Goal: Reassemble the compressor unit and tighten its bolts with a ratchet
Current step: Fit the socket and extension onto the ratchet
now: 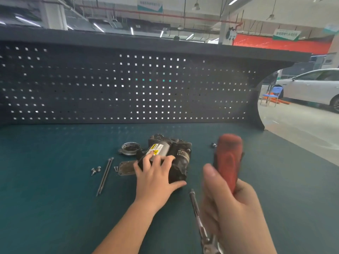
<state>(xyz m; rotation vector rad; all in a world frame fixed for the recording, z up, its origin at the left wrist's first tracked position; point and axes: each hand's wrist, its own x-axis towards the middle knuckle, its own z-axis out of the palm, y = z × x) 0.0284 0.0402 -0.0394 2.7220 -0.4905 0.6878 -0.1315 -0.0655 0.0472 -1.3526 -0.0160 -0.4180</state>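
Observation:
The dark, dirty compressor unit point(178, 158) with a yellow warning label lies on the green bench mat. My left hand point(156, 176) grips its near end, fingers curled over the top and thumb along the front. My right hand point(233, 208) holds the ratchet by its red handle point(228, 158), raised and pointing up; the metal head and extension bar point(197, 213) hang down toward the mat. Left of the unit lie a round metal cap point(130, 148), a flat cover plate point(126, 168), two long bolts point(105, 176) and short bolts point(95, 169).
A dark pegboard point(128, 85) walls the back of the bench. A small bolt point(213, 145) lies behind the ratchet handle. The bench's right edge drops to a shop floor with a white car point(311, 87) and a blue chair point(271, 95).

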